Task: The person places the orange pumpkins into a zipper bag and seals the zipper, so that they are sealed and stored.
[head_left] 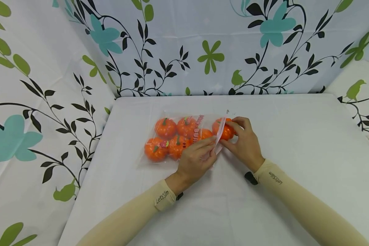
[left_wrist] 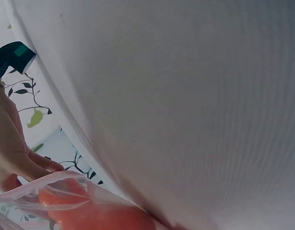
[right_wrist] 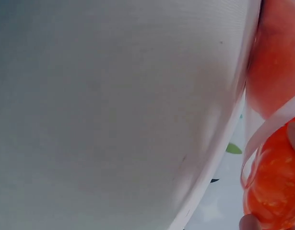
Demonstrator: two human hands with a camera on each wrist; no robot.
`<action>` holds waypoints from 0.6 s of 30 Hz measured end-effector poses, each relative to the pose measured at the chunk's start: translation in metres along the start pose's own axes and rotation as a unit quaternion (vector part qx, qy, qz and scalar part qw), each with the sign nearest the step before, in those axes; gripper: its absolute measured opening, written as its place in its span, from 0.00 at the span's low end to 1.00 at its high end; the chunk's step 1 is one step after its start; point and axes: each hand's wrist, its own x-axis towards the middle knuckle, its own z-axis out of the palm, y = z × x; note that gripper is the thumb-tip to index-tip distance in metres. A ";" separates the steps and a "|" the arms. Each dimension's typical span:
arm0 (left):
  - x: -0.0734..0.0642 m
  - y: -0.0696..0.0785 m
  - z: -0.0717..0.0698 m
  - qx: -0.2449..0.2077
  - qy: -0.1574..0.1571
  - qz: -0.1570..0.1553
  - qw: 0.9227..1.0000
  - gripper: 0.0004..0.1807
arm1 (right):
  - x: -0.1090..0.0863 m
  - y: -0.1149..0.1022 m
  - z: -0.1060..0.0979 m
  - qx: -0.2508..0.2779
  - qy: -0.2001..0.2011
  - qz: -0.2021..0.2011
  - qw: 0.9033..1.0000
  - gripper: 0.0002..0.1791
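Long beige sleeves (head_left: 307, 206) bear dark "LetsSlim" lettering (head_left: 161, 198) at the cuffs (head_left: 263, 172), beside small black wrist devices (head_left: 251, 178).

Open white table (head_left: 319, 136) lies right of the right hand (head_left: 246, 143) and left of the bag (head_left: 220, 131), with a narrower passage behind the bag, ending at a patterned curtain (head_left: 178, 30). A wedge of room opens between the two sleeves (head_left: 301, 205). The bag's mouth is obstructed: an orange fruit (right_wrist: 274, 184) sits in it, the right hand crowds its right side, and the left hand (head_left: 195, 162) blocks the near side.
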 end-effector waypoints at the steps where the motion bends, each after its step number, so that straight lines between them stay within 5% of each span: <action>1: 0.000 0.000 0.000 0.000 -0.001 0.000 1.000 0.13 | 0.001 -0.001 0.001 0.006 0.000 0.013 1.000 0.37; 9: -0.003 0.000 -0.001 0.008 -0.007 -0.006 1.000 0.12 | 0.011 -0.007 -0.007 0.056 -0.081 0.101 0.990 0.39; 18: -0.005 -0.003 -0.002 0.018 -0.010 -0.013 1.000 0.10 | 0.012 0.001 -0.028 0.148 -0.227 0.118 0.955 0.41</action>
